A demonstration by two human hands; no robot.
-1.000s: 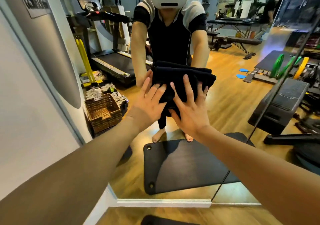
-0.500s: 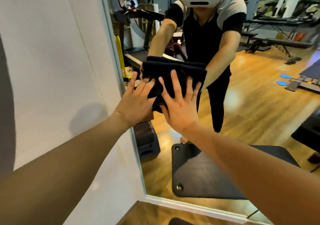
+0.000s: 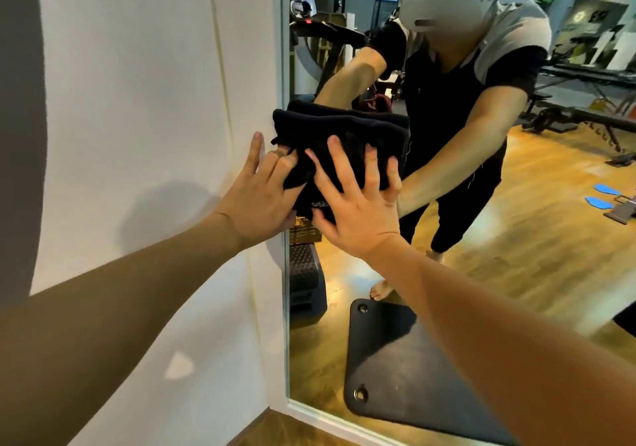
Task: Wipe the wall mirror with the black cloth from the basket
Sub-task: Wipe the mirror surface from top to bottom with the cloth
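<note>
Both hands flat, fingers spread, pressing the folded black cloth (image 3: 344, 143) to the glass: left hand (image 3: 261, 198), right hand (image 3: 358, 204). The cloth sits at the wall mirror's (image 3: 447, 290) left edge, overlapping onto the white wall (image 3: 137, 101). Wiping is underway; I'd judge the next pass calls for a sweep rightward, pressure kept even.

A plain white wall (image 3: 137, 101) meets warm wooden floor (image 3: 261, 428) below.

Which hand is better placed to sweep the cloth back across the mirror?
Probably the right hand. It lies flat on the cloth over the mirror glass, while the left hand sits at the mirror's left edge, partly over the wall.
</note>
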